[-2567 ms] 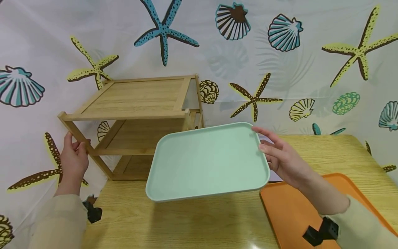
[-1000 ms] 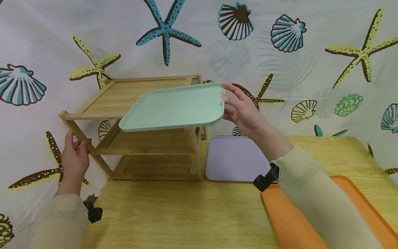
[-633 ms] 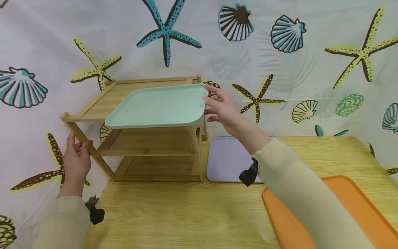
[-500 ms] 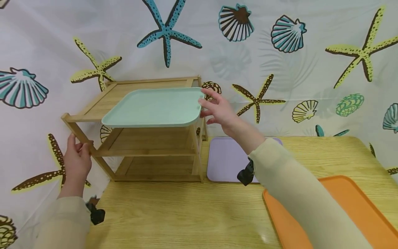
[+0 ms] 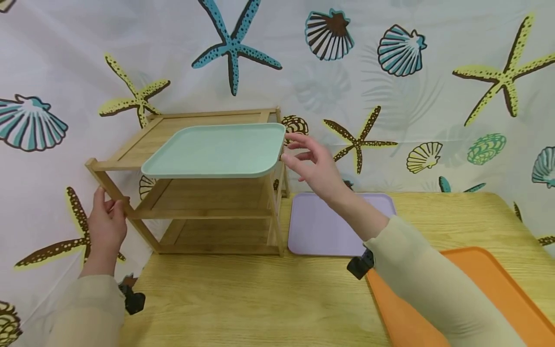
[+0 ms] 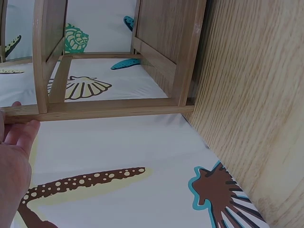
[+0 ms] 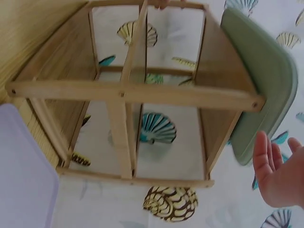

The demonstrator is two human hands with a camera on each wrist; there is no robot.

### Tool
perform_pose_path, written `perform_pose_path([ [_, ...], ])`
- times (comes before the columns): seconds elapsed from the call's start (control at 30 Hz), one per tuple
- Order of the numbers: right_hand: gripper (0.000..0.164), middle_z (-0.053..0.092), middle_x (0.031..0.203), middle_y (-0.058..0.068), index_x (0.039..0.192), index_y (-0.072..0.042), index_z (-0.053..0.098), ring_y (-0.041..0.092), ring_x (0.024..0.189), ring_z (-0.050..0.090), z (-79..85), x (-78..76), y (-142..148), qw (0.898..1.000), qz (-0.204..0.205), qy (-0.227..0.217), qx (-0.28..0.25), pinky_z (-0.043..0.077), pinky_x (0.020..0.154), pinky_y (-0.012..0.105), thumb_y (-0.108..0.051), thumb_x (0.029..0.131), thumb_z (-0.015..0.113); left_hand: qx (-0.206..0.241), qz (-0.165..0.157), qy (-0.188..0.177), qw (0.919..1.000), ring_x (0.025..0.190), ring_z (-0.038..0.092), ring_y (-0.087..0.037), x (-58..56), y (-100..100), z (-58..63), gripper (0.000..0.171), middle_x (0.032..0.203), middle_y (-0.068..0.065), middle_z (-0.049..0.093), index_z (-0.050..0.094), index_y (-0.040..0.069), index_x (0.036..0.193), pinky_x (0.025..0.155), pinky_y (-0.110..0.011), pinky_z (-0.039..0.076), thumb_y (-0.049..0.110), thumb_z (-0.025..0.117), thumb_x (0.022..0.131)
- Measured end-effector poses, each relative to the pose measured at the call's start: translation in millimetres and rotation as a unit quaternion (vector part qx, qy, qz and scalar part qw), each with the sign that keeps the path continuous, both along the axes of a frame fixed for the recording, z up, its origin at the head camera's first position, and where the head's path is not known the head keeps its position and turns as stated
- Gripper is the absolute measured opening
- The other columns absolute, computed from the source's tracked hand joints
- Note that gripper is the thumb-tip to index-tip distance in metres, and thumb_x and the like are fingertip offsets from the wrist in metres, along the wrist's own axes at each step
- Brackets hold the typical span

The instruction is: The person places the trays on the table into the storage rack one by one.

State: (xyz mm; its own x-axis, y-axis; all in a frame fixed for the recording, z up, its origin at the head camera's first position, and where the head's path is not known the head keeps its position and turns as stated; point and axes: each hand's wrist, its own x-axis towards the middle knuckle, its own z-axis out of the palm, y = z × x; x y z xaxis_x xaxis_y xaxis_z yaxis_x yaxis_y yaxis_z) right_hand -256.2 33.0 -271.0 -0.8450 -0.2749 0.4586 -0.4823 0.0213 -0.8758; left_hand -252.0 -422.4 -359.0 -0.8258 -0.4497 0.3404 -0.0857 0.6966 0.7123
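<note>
A mint-green tray [image 5: 217, 150] lies on the top level of a wooden shelf rack [image 5: 204, 212], its front edge level with the rack's front in the head view. Just off the tray's right end is my right hand [image 5: 320, 168], its fingers loosely bent and holding nothing. The right wrist view has that hand [image 7: 280, 173] beside the green tray [image 7: 266, 80], fingers extended. At the rack's left side, my left hand [image 5: 106, 221] grips the slanted front post. In the left wrist view, fingers and thumb of the left hand [image 6: 16, 161] pinch that post.
A lavender tray [image 5: 321, 226] lies on the wood-grain table [image 5: 260, 299] right of the rack. An orange tray [image 5: 477, 284] is at the front right, partly hidden by my right sleeve. Behind hangs a white cloth [image 5: 277, 29] printed with shells and starfish.
The green tray has moved left and back from in front of the rack and come down onto its top. My right hand has let go and drawn slightly right. The left hand keeps its grip.
</note>
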Motion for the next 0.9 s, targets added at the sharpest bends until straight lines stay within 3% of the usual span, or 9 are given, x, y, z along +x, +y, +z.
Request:
perform_pose_path([
  [0.17,0.044,0.047,0.134,0.008,0.134,-0.006,0.056,0.024,0.11,0.05,-0.1,24.4,-8.3,0.999,-0.005,0.036,0.008,0.049,0.075,0.036,-0.013,0.091,0.066,0.003,-0.007,-0.007,0.9999,0.119,0.054,-0.038,-1.4,-0.1,1.6,0.052,0.138,-0.021,0.052,0.019,0.024,0.154,0.095,-0.051,0.046,0.019,0.034,0.105],
  [0.33,0.036,0.05,0.13,0.004,0.121,-0.005,0.066,0.018,0.112,0.047,2.4,32.6,-20.9,0.999,-0.021,0.043,0.017,0.041,0.072,0.032,-0.013,0.088,0.073,0.007,-0.006,-0.009,0.9999,0.119,0.055,-0.038,-0.9,2.0,1.5,0.052,0.138,-0.02,0.052,0.019,0.025,0.154,0.094,-0.049,0.047,0.019,0.034,0.105],
  [0.5,0.022,0.054,0.126,0.004,0.106,-0.004,0.071,0.015,0.119,0.045,2.6,31.0,-29.8,0.997,-0.042,0.055,0.034,0.039,0.086,0.037,-0.014,0.086,0.075,0.008,-0.002,-0.011,0.9999,0.118,0.055,-0.038,0.8,2.5,0.9,0.052,0.138,-0.021,0.052,0.018,0.026,0.155,0.094,-0.052,0.046,0.019,0.034,0.105],
  [0.67,0.013,0.057,0.123,0.006,0.097,-0.002,0.072,0.018,0.12,0.046,2.4,23.9,-34.7,0.996,-0.051,0.062,0.028,0.036,0.1,0.041,-0.01,0.087,0.073,0.009,-0.005,-0.01,0.9999,0.119,0.055,-0.037,0.5,1.4,0.7,0.053,0.138,-0.019,0.053,0.018,0.026,0.155,0.095,-0.047,0.047,0.019,0.034,0.105],
  [0.9,0.011,0.057,0.123,0.004,0.095,-0.005,0.072,0.018,0.113,0.052,7.3,7.5,-40.3,0.995,-0.059,0.056,0.062,0.038,0.098,0.038,-0.014,0.088,0.072,0.009,-0.014,-0.004,0.9998,0.12,0.054,-0.038,-0.1,-0.3,-0.7,0.053,0.138,-0.021,0.051,0.017,0.025,0.155,0.095,-0.052,0.045,0.019,0.034,0.105],
])
